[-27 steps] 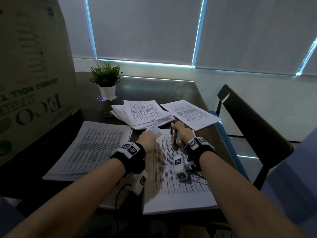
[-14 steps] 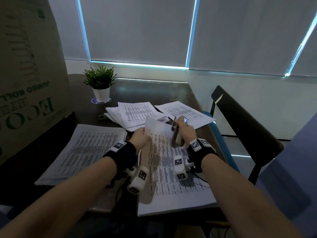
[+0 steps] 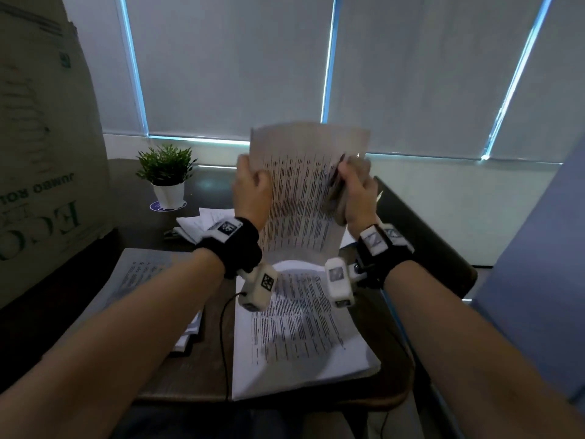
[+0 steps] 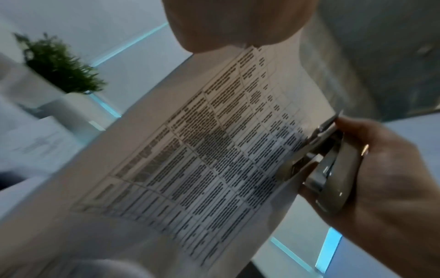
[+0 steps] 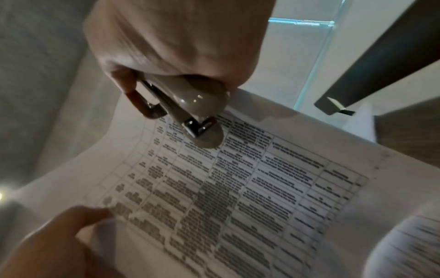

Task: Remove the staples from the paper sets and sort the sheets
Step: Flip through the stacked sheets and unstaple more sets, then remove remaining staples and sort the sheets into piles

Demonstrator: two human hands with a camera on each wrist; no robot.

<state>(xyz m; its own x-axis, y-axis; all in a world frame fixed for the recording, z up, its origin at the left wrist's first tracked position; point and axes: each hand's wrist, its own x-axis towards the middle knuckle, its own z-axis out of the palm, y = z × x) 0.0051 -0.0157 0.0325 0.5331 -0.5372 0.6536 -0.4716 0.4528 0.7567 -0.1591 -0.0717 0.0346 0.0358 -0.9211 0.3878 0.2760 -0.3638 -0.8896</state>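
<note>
Both hands lift one sheet [image 3: 304,185]: left hand [image 3: 251,191] pinches its nine o'clock edge, right hand [image 3: 354,191] grips a stapler [image 4: 331,175] at three o'clock. Paper looks light, floppy, easily torn; holding both side edges seems best.

Dark table [image 3: 202,369] w/ paper stacks [image 3: 304,340], potted plant [image 3: 167,175], cardboard box [image 3: 47,153].

Raised sheet [image 3: 304,191] hides the far table; its print blurs.
</note>
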